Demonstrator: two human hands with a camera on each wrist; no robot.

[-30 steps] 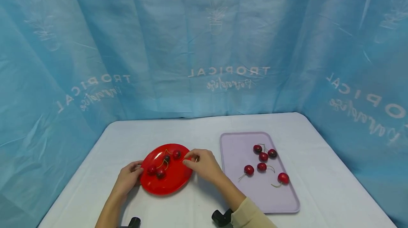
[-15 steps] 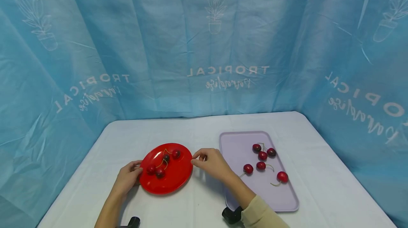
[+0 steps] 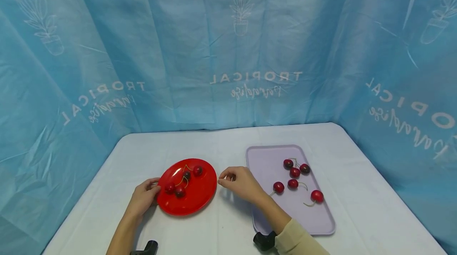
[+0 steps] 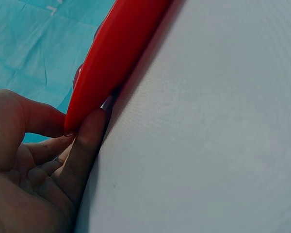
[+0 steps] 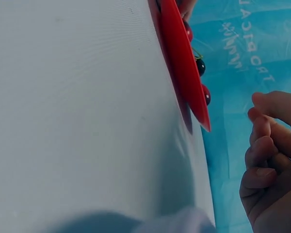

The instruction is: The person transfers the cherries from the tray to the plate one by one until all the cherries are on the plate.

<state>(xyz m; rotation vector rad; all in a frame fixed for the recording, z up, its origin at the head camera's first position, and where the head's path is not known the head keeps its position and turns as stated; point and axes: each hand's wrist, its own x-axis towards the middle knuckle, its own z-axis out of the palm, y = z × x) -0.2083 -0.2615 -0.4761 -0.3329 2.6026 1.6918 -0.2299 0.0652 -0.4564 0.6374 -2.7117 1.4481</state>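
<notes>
A red plate lies on the white table with several dark red cherries on it. My left hand grips its left rim; the left wrist view shows the thumb on top of the plate and a finger beneath it. My right hand hovers just right of the plate, between it and a lilac tray, with fingers loosely curled and nothing in them. In the right wrist view the right hand is apart from the plate edge. Several more cherries lie on the tray.
Blue printed curtains close off the table at the back and on both sides. Bare tablecloth lies behind the plate and tray and along the front edge. Black wrist camera mounts show at the bottom.
My right hand has drawn back to the right, from over the plate's right rim to the gap beside the tray. The left hand and plate have barely moved.
</notes>
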